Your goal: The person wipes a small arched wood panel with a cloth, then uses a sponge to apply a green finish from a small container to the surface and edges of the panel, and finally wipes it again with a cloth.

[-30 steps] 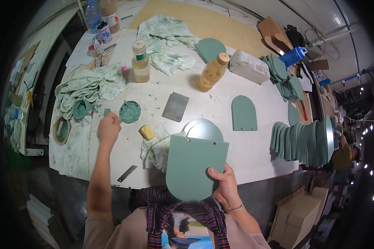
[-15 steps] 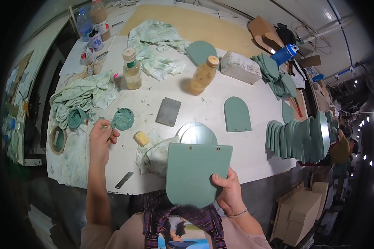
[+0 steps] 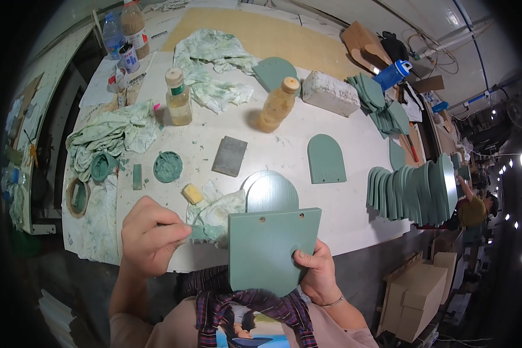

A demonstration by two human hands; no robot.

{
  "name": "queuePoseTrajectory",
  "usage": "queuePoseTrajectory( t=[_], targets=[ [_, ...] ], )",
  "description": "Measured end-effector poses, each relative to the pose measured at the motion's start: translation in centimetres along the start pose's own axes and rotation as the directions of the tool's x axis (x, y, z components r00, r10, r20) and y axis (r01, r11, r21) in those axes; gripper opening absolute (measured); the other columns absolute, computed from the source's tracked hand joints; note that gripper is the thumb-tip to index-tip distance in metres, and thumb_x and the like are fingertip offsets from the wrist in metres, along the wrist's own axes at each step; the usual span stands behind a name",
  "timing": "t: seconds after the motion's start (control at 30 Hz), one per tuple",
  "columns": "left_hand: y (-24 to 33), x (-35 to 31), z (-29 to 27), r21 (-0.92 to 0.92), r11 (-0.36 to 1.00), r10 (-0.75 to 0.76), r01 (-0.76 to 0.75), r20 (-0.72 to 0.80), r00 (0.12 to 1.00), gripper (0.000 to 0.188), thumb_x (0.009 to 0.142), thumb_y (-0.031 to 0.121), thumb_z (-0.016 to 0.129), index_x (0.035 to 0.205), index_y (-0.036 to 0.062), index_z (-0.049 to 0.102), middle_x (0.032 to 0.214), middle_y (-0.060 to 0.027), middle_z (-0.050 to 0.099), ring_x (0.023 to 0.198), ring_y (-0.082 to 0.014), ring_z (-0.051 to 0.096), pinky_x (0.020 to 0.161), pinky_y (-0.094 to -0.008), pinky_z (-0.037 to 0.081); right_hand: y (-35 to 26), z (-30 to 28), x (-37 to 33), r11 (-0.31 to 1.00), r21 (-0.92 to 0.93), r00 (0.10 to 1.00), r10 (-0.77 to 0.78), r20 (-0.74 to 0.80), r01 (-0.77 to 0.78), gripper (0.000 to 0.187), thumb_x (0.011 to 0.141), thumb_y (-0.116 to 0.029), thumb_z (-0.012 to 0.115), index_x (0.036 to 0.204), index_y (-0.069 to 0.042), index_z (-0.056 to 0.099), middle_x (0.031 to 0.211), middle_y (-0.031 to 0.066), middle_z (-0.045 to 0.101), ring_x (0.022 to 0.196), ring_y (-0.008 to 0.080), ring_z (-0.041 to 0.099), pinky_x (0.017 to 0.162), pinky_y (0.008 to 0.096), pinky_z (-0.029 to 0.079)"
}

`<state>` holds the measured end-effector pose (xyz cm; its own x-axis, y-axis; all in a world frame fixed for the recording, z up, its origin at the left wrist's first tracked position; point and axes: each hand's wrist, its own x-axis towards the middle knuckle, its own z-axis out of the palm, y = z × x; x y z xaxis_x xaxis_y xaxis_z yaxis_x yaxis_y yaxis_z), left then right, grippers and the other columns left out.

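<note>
My right hand (image 3: 319,268) grips the side of a green panel (image 3: 272,249), thumb on its face. The panel has a straight top edge with two small holes and a rounded lower end. My left hand (image 3: 152,236) is closed on a small putty knife (image 3: 207,231), its blade smeared with green putty and just left of the panel. Beyond that hand stands a round pot of green putty (image 3: 168,166). Another rounded panel (image 3: 271,191) lies on the table partly behind the held one. A yellow sponge (image 3: 193,194) rests by a stained white cloth (image 3: 223,204).
A grey sanding block (image 3: 230,155), two bottles of yellowish liquid (image 3: 278,105) and a single arched panel (image 3: 326,159) stand or lie on the white table. A row of upright green panels (image 3: 412,194) lines the right side. Stained rags (image 3: 113,133) and a tape roll (image 3: 77,196) lie left.
My left hand has come from beside the putty pot toward me and the panel, bringing the putty-smeared knife. The right hand still holds the panel, slightly lower.
</note>
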<state>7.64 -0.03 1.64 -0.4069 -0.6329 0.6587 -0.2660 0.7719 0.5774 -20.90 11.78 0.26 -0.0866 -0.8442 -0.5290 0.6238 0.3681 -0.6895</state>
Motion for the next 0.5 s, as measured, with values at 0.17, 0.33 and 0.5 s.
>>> queuePoseTrajectory(
  t=[0.17, 0.33, 0.5],
  targets=[
    [0.1, -0.48, 0.06, 0.055, 0.998, 0.039, -0.04, 0.014, 0.999, 0.035, 0.06, -0.006, 0.066, 0.091, 0.0091, 0.071, 0.079, -0.0057, 0.062, 0.063, -0.0222, 0.05, 0.054, -0.0308, 0.039, 0.2, 0.07, -0.06, 1.0, -0.006, 1.0, 0.014, -0.002, -0.014, 0.05, 0.08, -0.01, 0.077, 0.124, 0.004, 0.057, 0.114, 0.0135, 0.067, 0.101, 0.0238, 0.066, 0.093, 0.0361, 0.052],
    [0.27, -0.84, -0.02, 0.079, 0.995, 0.066, -0.067, 0.02, 0.998, 0.038, 0.056, -0.004, 0.065, 0.091, 0.0095, 0.072, 0.079, -0.0049, 0.061, 0.062, -0.0221, 0.049, 0.052, -0.0305, 0.038, 0.27, 0.35, -0.15, 0.999, -0.029, 0.999, 0.027, -0.025, -0.028, 0.041, 0.083, -0.001, 0.064, 0.123, 0.008, 0.055, 0.113, 0.0142, 0.065, 0.1, 0.0229, 0.064, 0.092, 0.0367, 0.051],
    [0.54, -0.9, -0.08, 0.069, 0.996, 0.062, -0.064, 0.035, 0.997, 0.038, 0.057, -0.003, 0.065, 0.092, 0.0102, 0.073, 0.079, -0.0048, 0.06, 0.061, -0.0221, 0.048, 0.052, -0.0307, 0.038, 0.34, 0.22, -0.2, 0.999, 0.014, 0.999, 0.032, 0.02, -0.033, 0.049, 0.081, -0.01, 0.077, 0.123, 0.004, 0.058, 0.113, 0.0128, 0.068, 0.101, 0.0229, 0.066, 0.093, 0.0352, 0.051]
  ],
)
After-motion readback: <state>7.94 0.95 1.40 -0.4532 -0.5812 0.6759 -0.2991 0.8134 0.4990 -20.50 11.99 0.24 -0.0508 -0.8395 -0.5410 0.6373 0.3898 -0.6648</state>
